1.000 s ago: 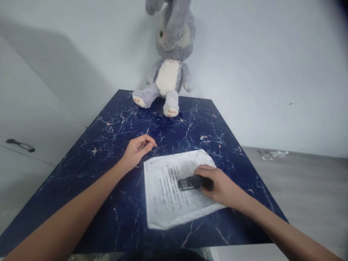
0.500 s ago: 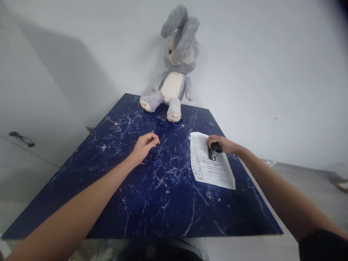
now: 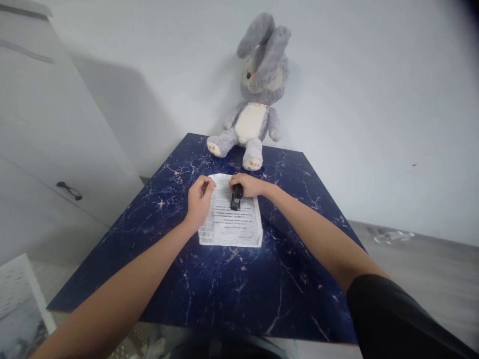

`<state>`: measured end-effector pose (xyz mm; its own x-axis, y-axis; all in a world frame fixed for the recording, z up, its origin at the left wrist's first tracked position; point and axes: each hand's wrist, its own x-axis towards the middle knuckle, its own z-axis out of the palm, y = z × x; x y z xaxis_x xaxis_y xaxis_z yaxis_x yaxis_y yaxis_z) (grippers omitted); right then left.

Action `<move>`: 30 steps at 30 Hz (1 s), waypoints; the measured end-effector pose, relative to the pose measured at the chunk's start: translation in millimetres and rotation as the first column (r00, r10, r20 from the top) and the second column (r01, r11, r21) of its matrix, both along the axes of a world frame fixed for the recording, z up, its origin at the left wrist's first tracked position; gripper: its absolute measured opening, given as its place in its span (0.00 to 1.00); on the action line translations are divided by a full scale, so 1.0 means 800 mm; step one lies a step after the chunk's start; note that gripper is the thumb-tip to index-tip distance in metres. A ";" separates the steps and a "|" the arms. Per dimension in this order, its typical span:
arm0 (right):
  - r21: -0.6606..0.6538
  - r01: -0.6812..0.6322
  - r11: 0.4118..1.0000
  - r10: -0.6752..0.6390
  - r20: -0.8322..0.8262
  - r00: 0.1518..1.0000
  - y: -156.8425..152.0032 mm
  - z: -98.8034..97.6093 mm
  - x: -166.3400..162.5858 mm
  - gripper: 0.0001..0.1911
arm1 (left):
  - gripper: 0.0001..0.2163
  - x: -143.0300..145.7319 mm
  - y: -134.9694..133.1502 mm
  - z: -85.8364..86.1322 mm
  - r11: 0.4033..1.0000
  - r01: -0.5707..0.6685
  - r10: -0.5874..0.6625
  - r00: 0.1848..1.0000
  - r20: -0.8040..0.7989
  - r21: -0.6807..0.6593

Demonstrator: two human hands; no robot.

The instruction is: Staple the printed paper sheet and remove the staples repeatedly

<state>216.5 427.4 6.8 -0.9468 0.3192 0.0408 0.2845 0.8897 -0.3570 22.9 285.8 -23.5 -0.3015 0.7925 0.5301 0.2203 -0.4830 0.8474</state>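
Note:
A printed sheet of paper [image 3: 232, 224] lies on the dark blue marbled table [image 3: 284, 269]. My right hand [image 3: 247, 184] rests at the sheet's far edge, fingers closed on a small black stapler-like device [image 3: 236, 198] that sits on the paper. My left hand [image 3: 199, 202] lies on the sheet's left edge with its fingers curled, pinched near the top left corner.
A grey plush rabbit [image 3: 258, 99] sits against the white wall at the table's far edge. A white cabinet with a black handle [image 3: 69, 190] stands to the left. Grey floor with a clear wrapper [image 3: 389, 235] lies to the right.
My right hand has slid the paper and the black device from the right side of the table to the middle. My left hand now lies on the sheet's left edge.

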 end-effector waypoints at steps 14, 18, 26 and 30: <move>0.068 0.502 0.862 -0.507 0.124 0.853 -0.255 0.002 0.101 0.09 | 0.21 0.049 -0.027 -0.036 0.970 0.098 -0.244 0.437 -0.866 -0.224; -0.046 0.476 0.878 -0.471 0.091 0.878 -0.269 0.011 0.125 0.10 | 0.27 0.050 -0.025 -0.037 0.962 0.155 -0.270 0.455 -0.848 -0.223; 0.194 0.824 0.532 -0.841 0.015 0.540 -0.218 0.030 0.238 0.07 | 0.17 0.047 -0.028 -0.021 0.967 -0.001 -0.229 0.427 -0.875 -0.254; 0.254 0.816 0.520 -0.852 0.078 0.518 -0.212 0.017 0.241 0.08 | 0.10 0.043 -0.021 -0.018 0.964 -0.007 -0.232 0.472 -0.850 -0.267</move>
